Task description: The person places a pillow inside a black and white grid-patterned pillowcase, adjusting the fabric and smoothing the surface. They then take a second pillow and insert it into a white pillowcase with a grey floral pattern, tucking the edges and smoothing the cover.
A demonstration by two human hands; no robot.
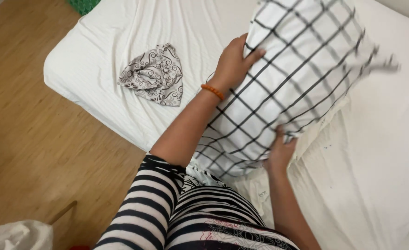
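The left hand (234, 60) lies with fingers spread and pressed flat against the upper left side of a pillow in a white case with a black grid pattern (288, 78); an orange bead bracelet (212, 91) circles that wrist. The right hand (280, 149) is closed on the lower edge of the same pillow, its fingers curled up into the fabric. The pillow is held tilted above the bed (102, 69), its far corner blurred. Under the pillow's lower right edge an off-white inner cloth shows, with a small white label (261, 194) hanging near the right forearm. The bed is covered by a white sheet. To the left of the left hand, well apart from the pillow, a folded cloth in white with dark swirls (154, 74) lies on the sheet. A green thing (81, 5) sits at the top edge. Wooden floor (33, 139) runs along the left, with a pale bag-like bundle (16, 235) in the bottom left corner.
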